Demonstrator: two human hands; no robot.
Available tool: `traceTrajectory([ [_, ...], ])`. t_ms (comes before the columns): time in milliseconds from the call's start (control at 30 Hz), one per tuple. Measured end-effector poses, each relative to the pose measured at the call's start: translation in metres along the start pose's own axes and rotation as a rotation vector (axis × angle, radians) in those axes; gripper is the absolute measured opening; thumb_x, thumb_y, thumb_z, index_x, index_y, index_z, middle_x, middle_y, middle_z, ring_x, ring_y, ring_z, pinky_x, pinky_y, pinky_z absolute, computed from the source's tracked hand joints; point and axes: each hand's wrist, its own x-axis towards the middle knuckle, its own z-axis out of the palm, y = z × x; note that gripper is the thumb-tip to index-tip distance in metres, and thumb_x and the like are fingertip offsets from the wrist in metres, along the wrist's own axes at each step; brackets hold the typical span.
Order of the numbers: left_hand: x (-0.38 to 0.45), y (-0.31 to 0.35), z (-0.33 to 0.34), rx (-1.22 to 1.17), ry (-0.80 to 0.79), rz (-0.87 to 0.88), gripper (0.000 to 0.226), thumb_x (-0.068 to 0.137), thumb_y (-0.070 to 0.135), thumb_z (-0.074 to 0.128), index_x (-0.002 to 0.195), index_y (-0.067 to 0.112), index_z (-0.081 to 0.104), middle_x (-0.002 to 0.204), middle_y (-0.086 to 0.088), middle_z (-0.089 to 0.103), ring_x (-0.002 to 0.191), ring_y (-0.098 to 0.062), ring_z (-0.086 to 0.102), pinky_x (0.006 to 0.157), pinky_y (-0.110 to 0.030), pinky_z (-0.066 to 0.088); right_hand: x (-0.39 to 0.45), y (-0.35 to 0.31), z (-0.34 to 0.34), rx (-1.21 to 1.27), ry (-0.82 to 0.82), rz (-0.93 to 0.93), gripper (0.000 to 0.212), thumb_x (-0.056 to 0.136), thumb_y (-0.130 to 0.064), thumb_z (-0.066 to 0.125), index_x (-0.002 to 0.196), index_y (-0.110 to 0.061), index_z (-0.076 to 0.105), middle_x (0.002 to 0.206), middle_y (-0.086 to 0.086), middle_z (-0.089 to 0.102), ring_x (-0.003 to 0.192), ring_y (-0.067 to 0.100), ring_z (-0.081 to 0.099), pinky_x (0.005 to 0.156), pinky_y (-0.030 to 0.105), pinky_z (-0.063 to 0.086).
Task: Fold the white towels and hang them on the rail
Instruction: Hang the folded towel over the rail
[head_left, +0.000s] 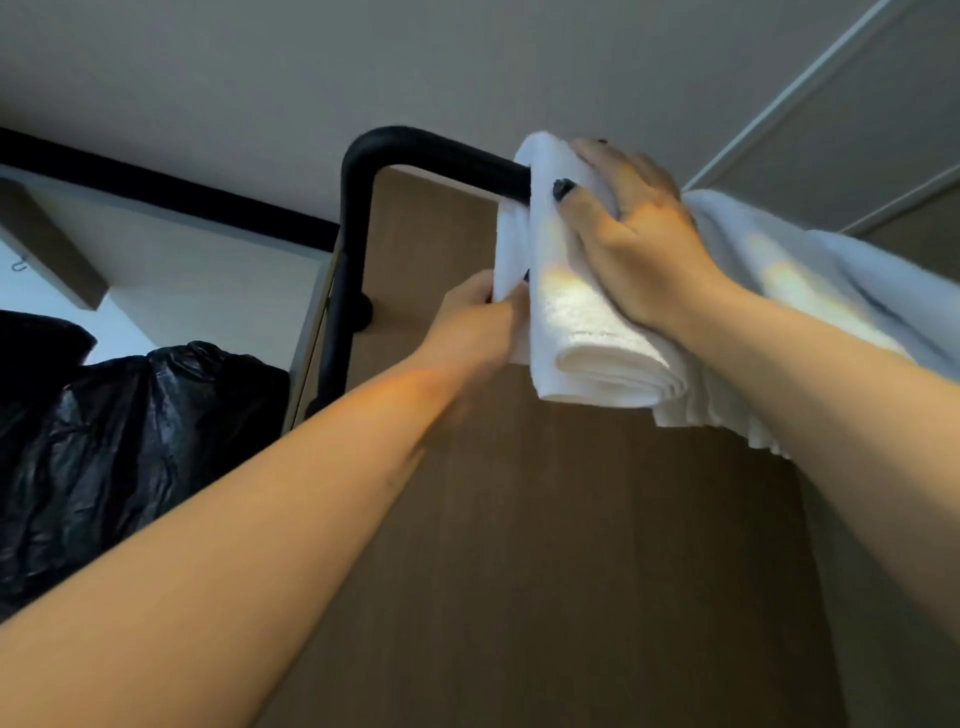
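A folded white towel (582, 322) hangs over the black rail (415, 150), seen from below. My right hand (639, 244) lies over the towel's top where it bends over the rail, fingers curled round it and thumb pressed on the front. My left hand (480, 325) pinches the towel's far-side flap just below the rail. A second white towel (810, 291) hangs on the rail to the right, partly hidden by my right forearm.
The rail bends down into a black upright post (345, 291) on the left. A brown wooden panel (571, 519) stands behind the towels. A black plastic bag (119, 452) sits at the left, and the ceiling spans the top.
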Motion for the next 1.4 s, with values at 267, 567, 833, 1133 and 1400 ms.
traceTrajectory([
  [267, -0.034, 0.008, 0.003, -0.119, -0.033, -0.086, 0.016, 0.103, 0.020, 0.052, 0.116, 0.013, 0.060, 0.106, -0.010, 0.071, 0.077, -0.013, 0.072, 0.055, -0.023, 0.056, -0.036, 0.005, -0.009, 0.294, 0.044, 0.201, 0.052, 0.097, -0.030, 0.057, 0.146, -0.030, 0.040, 0.150, -0.002, 0.033, 0.137, 0.012, 0.034, 0.113, 0.029, 0.029],
  [567, -0.033, 0.053, 0.003, -0.148, -0.136, -0.160, 0.050, 0.097, 0.058, 0.041, 0.103, 0.018, 0.070, 0.093, 0.002, 0.076, 0.083, -0.016, 0.073, 0.077, -0.033, 0.059, -0.062, 0.016, 0.009, 0.893, -0.172, 0.744, 0.077, 0.062, -0.056, 0.079, 0.118, -0.007, 0.060, 0.098, 0.005, 0.075, 0.085, 0.020, 0.073, 0.066, 0.031, 0.055],
  [833, -0.033, 0.052, 0.007, 0.259, -0.069, -0.197, 0.039, 0.089, 0.038, 0.068, 0.114, 0.008, 0.066, 0.101, -0.006, 0.074, 0.090, -0.019, 0.072, 0.081, -0.035, 0.057, -0.073, 0.022, 0.017, 1.052, -0.146, 0.782, 0.057, 0.079, -0.052, 0.074, 0.118, -0.011, 0.067, 0.108, 0.010, 0.074, 0.098, 0.027, 0.071, 0.092, 0.042, 0.054],
  [1133, -0.045, 0.031, 0.017, 0.193, 0.097, -0.173, 0.020, 0.098, 0.034, 0.058, 0.101, 0.014, 0.056, 0.099, -0.006, 0.066, 0.085, -0.020, 0.067, 0.079, -0.039, 0.060, -0.086, 0.014, 0.018, 1.143, -0.093, 0.752, 0.049, 0.089, -0.043, 0.067, 0.122, -0.007, 0.060, 0.113, 0.015, 0.070, 0.098, 0.031, 0.071, 0.087, 0.047, 0.058],
  [1400, -0.055, 0.017, 0.024, 0.075, 0.258, -0.095, 0.028, 0.097, 0.027, 0.062, 0.111, 0.002, 0.063, 0.109, -0.018, 0.070, 0.094, -0.030, 0.069, 0.087, -0.052, 0.057, -0.092, 0.006, 0.030, 1.217, 0.098, 0.721, 0.040, 0.088, -0.034, 0.072, 0.117, -0.009, 0.060, 0.110, 0.011, 0.072, 0.096, 0.028, 0.071, 0.087, 0.050, 0.057],
])
